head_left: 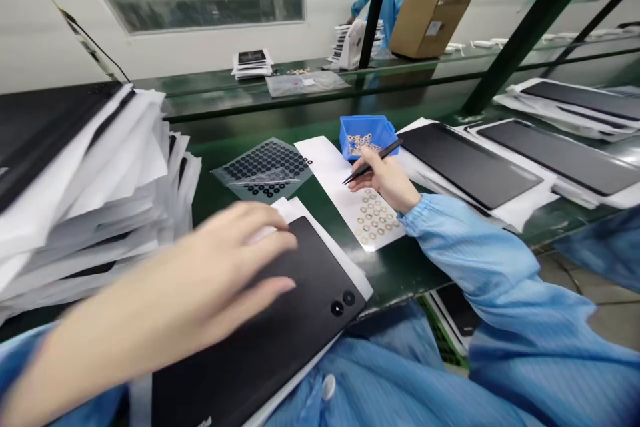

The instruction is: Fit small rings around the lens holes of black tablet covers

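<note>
- Black flat panel (300, 327), rectangular with rounded corners, smooth and matte, lying on a thin white sheet (357, 279) at the near edge of the glossy dark-green worktop (395, 270); two round glossy discs (343, 303) sit at its 2-3 o'clock corner, and pale lettering is cut off at the bottom.
- Slender black pointed tweezers (371, 163) are pinched in the right hand (383, 180), above a long white paper (320, 160) dotted with flat gold rings (375, 220).
- Left hand (245, 267), blurred, has loosely spread fingers with nothing visible in them; it covers part of the panel, and I cannot tell whether it touches.
- From the panel, toward 12 o'clock: a clear, creased plastic film (233, 177) carrying rows of black rings (265, 153).
- Toward 1 o'clock: the paper, then a blue plastic bin (367, 125) with small tan rings (363, 143) inside.
- Toward 2 o'clock: dark rectangular panels (475, 163) on white sheets, beyond the right hand.
- Toward 10 o'clock: a tall, ragged pile of white sheets and black panels (125, 200).
- Farther back, a slanting green post (530, 33) crosses the view, near a brown cardboard box (425, 20).
- The panel's long axis runs from 7-8 o'clock to 1-2 o'clock, disc end farthest from the lettering.
</note>
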`<act>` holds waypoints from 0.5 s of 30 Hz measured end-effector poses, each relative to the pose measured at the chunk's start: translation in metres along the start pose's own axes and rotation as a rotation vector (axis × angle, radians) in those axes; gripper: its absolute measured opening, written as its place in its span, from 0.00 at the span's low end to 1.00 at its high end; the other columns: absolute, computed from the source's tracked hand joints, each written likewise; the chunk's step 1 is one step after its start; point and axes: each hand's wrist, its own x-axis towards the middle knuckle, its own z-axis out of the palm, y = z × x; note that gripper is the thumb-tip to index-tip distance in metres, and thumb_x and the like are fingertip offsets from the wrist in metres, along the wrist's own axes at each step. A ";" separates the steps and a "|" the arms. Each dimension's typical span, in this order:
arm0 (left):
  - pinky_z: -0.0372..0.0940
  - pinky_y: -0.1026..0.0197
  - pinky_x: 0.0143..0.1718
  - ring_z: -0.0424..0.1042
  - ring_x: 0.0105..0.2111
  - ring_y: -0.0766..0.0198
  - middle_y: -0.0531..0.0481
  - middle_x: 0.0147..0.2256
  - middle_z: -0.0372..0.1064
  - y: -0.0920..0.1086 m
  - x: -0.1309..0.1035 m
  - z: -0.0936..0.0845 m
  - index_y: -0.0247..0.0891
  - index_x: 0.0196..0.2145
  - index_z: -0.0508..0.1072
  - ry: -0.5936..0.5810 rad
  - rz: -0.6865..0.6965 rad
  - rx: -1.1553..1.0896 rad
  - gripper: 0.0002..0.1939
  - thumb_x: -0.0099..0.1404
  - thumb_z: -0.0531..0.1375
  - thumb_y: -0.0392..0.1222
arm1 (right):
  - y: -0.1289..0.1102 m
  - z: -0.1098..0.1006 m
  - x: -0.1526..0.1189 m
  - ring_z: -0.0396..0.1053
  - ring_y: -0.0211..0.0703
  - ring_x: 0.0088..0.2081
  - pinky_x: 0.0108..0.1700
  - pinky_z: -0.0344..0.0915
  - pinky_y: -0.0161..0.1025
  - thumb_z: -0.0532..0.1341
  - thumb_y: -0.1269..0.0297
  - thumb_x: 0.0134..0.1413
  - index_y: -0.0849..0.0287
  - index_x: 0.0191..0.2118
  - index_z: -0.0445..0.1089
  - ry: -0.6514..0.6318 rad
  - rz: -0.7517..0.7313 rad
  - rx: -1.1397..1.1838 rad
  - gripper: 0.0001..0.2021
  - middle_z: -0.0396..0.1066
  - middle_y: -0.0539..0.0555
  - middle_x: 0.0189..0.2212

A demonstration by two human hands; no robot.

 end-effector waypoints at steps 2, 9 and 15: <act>0.65 0.52 0.53 0.67 0.52 0.53 0.48 0.51 0.68 0.002 0.022 0.032 0.45 0.44 0.73 -0.227 0.192 0.000 0.11 0.69 0.55 0.48 | 0.007 -0.009 -0.009 0.74 0.39 0.26 0.33 0.75 0.34 0.69 0.47 0.46 0.61 0.24 0.67 -0.069 -0.036 -0.066 0.21 0.72 0.52 0.21; 0.60 0.46 0.57 0.61 0.57 0.48 0.37 0.54 0.64 -0.020 0.046 0.090 0.35 0.51 0.67 -0.213 0.234 0.044 0.14 0.72 0.51 0.42 | 0.029 -0.033 0.002 0.74 0.42 0.22 0.27 0.75 0.38 0.69 0.54 0.49 0.58 0.27 0.63 0.210 -0.062 -0.242 0.17 0.71 0.50 0.18; 0.59 0.41 0.56 0.60 0.57 0.45 0.34 0.51 0.64 -0.020 0.047 0.096 0.33 0.50 0.68 -0.211 0.248 0.057 0.15 0.72 0.49 0.41 | 0.039 -0.040 0.006 0.74 0.43 0.21 0.25 0.73 0.36 0.67 0.55 0.52 0.56 0.30 0.60 0.315 -0.067 -0.289 0.16 0.70 0.49 0.17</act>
